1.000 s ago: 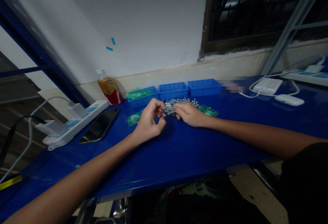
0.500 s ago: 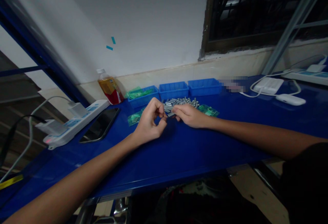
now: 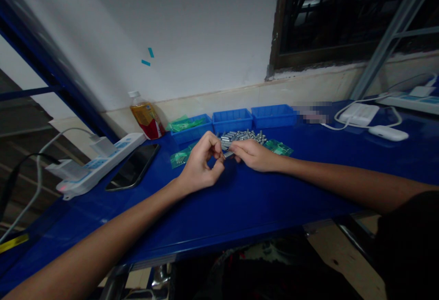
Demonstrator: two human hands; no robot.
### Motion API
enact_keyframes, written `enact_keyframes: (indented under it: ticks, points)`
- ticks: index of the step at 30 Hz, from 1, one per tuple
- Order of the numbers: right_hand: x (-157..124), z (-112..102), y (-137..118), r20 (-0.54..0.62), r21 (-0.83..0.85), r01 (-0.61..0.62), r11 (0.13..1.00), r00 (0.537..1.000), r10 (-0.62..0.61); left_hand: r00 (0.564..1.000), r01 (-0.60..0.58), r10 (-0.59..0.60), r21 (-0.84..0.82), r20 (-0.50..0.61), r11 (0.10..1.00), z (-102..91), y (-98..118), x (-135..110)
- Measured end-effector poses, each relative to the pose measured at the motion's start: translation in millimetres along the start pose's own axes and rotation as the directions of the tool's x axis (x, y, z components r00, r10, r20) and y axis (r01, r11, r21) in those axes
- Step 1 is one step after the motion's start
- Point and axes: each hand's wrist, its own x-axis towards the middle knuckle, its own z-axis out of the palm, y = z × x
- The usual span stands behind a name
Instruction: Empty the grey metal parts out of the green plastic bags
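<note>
Between my hands is a small silvery metal bolt-like piece (image 3: 229, 154), its exact kind too small to make out. My right hand (image 3: 253, 154) is closed around its right end. At its left end, the thumb and forefinger of my left hand (image 3: 203, 162) are pinched together; whatever lies between those fingertips is hidden. Just behind my hands lies a pile of similar metal pieces (image 3: 245, 136). Green plastic bags with small parts sit on either side, one left bag (image 3: 179, 158) partly covered by my left hand and one right bag (image 3: 279, 147) beyond my right wrist.
Three blue bins stand along the wall: a left bin (image 3: 192, 134) holding green bags, a middle bin (image 3: 232, 120) and a right bin (image 3: 274, 116). Leftward are a drink bottle (image 3: 147, 117), a phone (image 3: 133, 167) and a power strip (image 3: 103, 165). White chargers (image 3: 359, 114) with cables lie right.
My hands stay almost in place, with only a slight shift of the left fingers at the metal piece. The whole view has moved very slightly.
</note>
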Motion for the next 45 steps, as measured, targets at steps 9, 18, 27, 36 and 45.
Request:
enact_keyframes:
  ticks: [9, 18, 27, 36, 45]
  points:
    - [0, 1, 2, 0.009, 0.001, 0.012, 1.0, 1.0, -0.012, 1.0, -0.019, 0.019, 0.016, 0.012, 1.0, -0.8, -1, 1]
    - [-1, 0, 0, 0.017, -0.008, 0.003, 1.0, 1.0, -0.003, 1.0, -0.02, 0.019, 0.026, 0.02, 0.999, -1.0, 2, 1]
    - [0, 0, 2, -0.015, 0.013, -0.005, 1.0, 1.0, 0.006, 0.981, -0.158, 0.088, 0.461, 0.17, 0.873, -8.3, -2, 3]
    - [1, 3, 6, -0.027, 0.017, -0.025, 1.0, 0.999, 0.025, 0.955, -0.188, -0.049, 0.728, 0.292, 0.659, -7.8, -7, 2]
    - [0, 4, 8, -0.006, -0.004, -0.075, 0.997, 0.997, 0.075, 0.917, -0.233, -0.133, 0.775, 0.377, 0.587, -7.2, -11, 0]
